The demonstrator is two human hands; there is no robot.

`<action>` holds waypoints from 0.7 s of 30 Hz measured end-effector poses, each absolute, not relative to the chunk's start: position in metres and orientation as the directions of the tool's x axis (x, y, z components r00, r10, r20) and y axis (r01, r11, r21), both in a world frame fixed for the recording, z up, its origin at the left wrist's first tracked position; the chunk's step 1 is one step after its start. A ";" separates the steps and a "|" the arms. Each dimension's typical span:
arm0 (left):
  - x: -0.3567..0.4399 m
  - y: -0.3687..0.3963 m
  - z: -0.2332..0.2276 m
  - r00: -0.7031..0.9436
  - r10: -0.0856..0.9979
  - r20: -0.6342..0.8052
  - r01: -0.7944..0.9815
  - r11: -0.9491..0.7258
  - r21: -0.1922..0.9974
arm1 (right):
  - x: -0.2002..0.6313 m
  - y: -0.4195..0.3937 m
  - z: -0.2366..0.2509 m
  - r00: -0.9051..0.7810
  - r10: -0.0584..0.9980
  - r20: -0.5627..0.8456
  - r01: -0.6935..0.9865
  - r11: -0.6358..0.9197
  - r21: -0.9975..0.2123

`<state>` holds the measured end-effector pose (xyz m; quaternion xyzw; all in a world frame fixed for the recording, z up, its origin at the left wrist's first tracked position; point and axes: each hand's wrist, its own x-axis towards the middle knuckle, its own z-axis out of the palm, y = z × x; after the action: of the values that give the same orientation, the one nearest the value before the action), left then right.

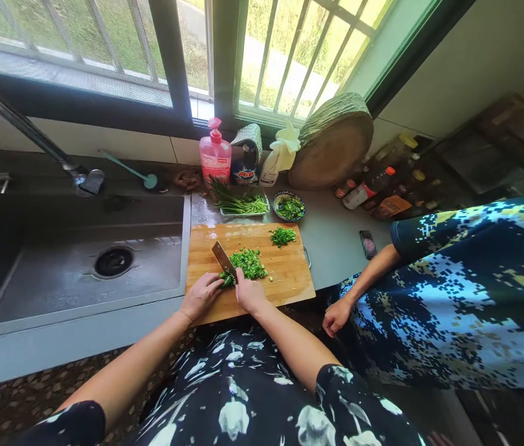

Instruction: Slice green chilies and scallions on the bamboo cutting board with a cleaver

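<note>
My right hand is closed round the handle of a kitchen knife, whose broad blade points away and to the left. Under the blade lies a green pepper, and my left hand presses on it with bent fingers. Both hands are over a wooden cutting board. Chopped green pepper is heaped just right of the blade. A smaller pile of chopped greens sits at the board's far right corner. The knife handle is mostly hidden in my fingers.
Left of the board is a steel sink with a faucet. Behind it stand a tray of green stalks, a bowl of greens and a pink pump bottle. A co-worker's hand hangs near the counter at right.
</note>
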<state>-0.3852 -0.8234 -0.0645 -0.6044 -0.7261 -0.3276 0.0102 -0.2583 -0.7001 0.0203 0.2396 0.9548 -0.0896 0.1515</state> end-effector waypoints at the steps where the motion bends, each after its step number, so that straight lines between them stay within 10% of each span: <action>1: -0.385 -0.824 -0.066 -0.268 0.868 0.418 0.891 0.058 0.450 | -0.258 -0.702 0.020 -0.850 0.416 -0.322 0.466 0.880 -0.094; 21: -0.385 -0.819 -0.063 -0.210 0.871 0.445 0.894 -0.013 0.448 | -0.262 -0.702 0.025 -0.827 0.422 -0.372 0.478 0.876 -0.067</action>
<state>-0.3851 -0.8194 -0.0633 -0.6282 -0.7022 -0.3346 0.0172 -0.2619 -0.7015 0.0247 0.2362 0.9524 -0.0790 0.1758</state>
